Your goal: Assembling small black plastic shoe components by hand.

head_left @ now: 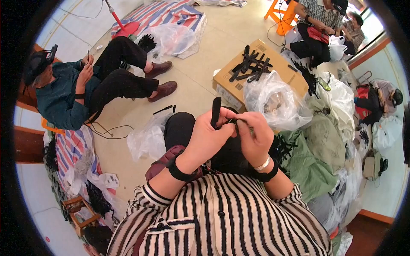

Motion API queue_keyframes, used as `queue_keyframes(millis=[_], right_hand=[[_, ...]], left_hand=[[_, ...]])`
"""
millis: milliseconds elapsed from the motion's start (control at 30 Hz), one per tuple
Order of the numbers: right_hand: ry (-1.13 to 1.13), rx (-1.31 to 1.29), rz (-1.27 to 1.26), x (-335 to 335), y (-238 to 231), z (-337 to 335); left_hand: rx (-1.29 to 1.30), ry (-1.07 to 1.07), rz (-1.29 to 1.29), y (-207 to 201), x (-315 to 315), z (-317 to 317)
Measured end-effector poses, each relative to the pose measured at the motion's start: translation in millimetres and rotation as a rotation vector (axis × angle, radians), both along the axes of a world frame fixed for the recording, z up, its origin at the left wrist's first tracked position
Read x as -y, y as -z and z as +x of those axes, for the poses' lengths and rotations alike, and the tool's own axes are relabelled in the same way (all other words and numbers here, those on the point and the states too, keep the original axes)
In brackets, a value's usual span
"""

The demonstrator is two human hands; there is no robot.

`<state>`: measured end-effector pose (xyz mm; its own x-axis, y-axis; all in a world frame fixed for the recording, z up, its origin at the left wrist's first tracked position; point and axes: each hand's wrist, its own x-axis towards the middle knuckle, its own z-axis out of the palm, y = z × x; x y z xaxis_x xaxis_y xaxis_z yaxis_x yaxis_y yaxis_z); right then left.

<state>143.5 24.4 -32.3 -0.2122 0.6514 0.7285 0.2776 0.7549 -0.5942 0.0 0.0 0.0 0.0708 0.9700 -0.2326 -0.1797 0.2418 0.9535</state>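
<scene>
Both my hands are raised together over my lap. My left hand (207, 141) is closed round a flat black strip (216, 110), one end of which stands up above the fingers. Opposite it, my right hand (257, 138) pinches at the same spot, its fingertips meeting those of the left. Something small and dark shows between the fingertips, too hidden to name. Beyond my hands, a pile of similar black strips (252, 66) lies on a cardboard box (226, 81). A clear plastic bag (273, 100) with small pieces inside rests against the box top.
At left sits a person (64, 91) holding something thin. Other people (318, 25) sit at the far right near an orange stool (282, 17). Green sacks (307, 160) and plastic bags crowd my right side. Another clear bag (147, 138) lies on the floor by my left knee.
</scene>
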Motion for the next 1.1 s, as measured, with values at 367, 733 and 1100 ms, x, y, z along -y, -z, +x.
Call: queue_keyframes(millis=[367,733,1100], right_hand=[[-0.387,-0.862,-1.079,-2,-9,2],[-0.427,-0.905,-1.138,-8,-16,-1],[-0.448,-0.912,-1.237,-14,-17,4]], left_hand=[[-0.041,-0.021,0.134,-12,2,-5],[0.064,-0.092,0.076,-7,-4,-4],[0.072,0.041,0.063,-8,-11,-15]])
